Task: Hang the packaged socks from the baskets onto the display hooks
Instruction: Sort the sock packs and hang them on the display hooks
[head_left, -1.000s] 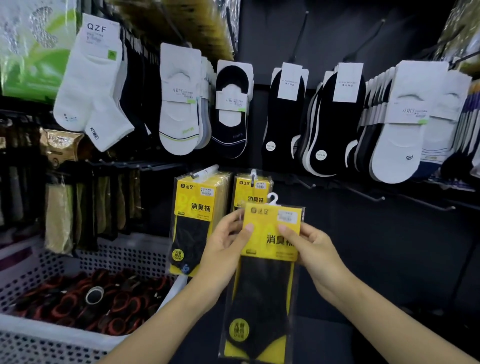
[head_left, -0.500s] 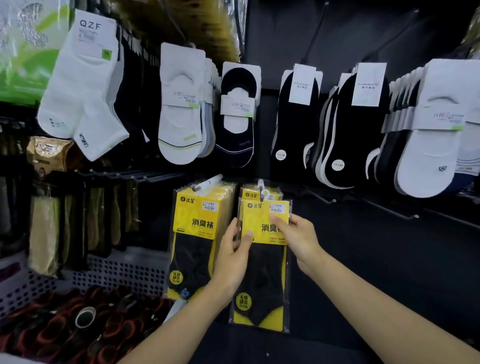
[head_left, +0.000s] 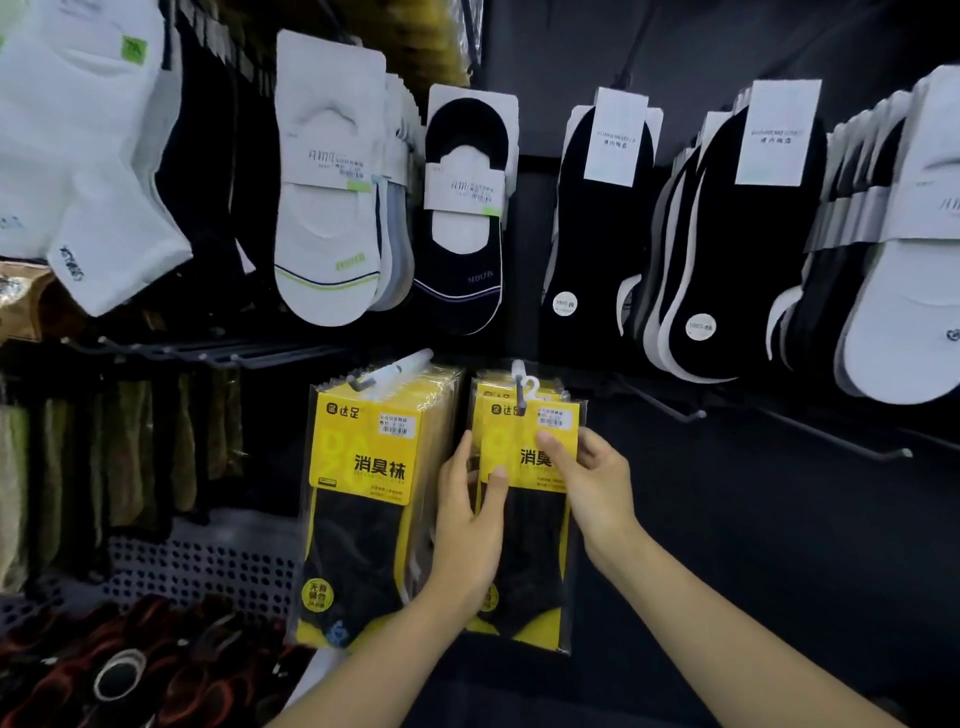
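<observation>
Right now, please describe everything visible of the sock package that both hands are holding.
The sock package is a clear plastic sleeve holding a yellow printed card with a white price label, above a black sock with a yellow toe. It is upright, its white hanger at the tip of the display hook, in front of similar packages. The left hand pinches its left edge, the right hand its right edge.

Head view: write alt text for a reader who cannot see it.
The left hand and right hand hold a yellow sock pack by its sides, its hanger at a display hook with matching packs behind. A fuller stack hangs to its left; white and black socks hang above, and a basket sits lower left.
</observation>
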